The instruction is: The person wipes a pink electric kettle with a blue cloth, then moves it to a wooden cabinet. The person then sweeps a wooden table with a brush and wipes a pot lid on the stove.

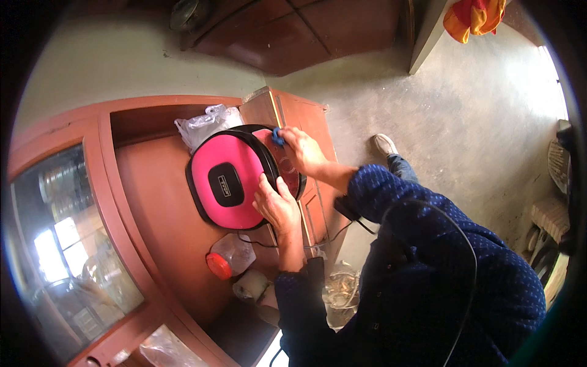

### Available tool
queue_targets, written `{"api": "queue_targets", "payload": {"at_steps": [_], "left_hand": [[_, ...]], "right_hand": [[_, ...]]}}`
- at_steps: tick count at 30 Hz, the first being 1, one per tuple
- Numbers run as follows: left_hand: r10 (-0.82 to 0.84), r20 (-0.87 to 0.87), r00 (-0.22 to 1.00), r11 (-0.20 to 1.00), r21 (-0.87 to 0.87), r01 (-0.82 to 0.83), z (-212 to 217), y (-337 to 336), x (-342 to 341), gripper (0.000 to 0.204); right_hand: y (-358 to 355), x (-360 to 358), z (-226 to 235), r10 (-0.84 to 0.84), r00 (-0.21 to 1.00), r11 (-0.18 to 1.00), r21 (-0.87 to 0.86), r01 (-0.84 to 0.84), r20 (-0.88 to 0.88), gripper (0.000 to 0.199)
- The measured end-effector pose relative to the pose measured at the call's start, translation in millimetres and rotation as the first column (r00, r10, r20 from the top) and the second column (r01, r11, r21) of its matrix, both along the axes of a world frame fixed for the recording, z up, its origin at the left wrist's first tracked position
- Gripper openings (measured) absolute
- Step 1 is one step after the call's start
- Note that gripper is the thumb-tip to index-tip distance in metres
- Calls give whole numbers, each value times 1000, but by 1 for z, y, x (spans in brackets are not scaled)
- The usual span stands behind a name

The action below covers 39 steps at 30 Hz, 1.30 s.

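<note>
A rounded appliance with a pink lid (232,150) and black rim sits on a reddish-brown cabinet shelf, its kind not clear. A dark badge is in the middle of the lid. At its near right side, a reddish panel (286,164) faces my right hand. Pinched in my right hand (304,150) is a small blue cloth (277,137), pressed against the panel's upper end. My left hand (280,208) rests on the lid's near edge and rim, fingers spread. The undersides of its fingers are hidden.
Behind the appliance lies a white plastic bag (208,124). A clear jar with a red lid (220,265) lies nearer me, beside a pale roll-like item (251,285). A dark cord (263,246) runs past. Left is a glass-paned cabinet door (73,232).
</note>
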State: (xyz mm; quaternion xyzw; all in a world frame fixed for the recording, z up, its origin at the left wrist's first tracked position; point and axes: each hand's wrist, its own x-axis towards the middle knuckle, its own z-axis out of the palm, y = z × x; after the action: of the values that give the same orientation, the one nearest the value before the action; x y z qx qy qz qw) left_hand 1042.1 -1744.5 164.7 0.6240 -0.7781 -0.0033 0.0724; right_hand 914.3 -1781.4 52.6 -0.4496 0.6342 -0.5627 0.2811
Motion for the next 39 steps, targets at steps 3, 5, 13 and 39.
{"api": "queue_targets", "payload": {"at_steps": [3,5,13,39], "left_hand": [[-124,-104,987,986,-125,111,-15,-6,7,45],[-128,-136,982,985,-132,110,-19,-5,9,44],[-31,-182,983,999,-44,23,-16,-7,2,41],[-93,-284,954,990,-129,58,-26,-8,1,41]], "right_hand": [[53,2,2,100,921,978,-130,-160,-377,38],[85,-4,6,245,866,944,-96,-316,-435,32],[-47,-31,26,59,948,989,-114,-99,-314,27],[37,-44,11,411,888,806,-372,-460,-208,23]]}}
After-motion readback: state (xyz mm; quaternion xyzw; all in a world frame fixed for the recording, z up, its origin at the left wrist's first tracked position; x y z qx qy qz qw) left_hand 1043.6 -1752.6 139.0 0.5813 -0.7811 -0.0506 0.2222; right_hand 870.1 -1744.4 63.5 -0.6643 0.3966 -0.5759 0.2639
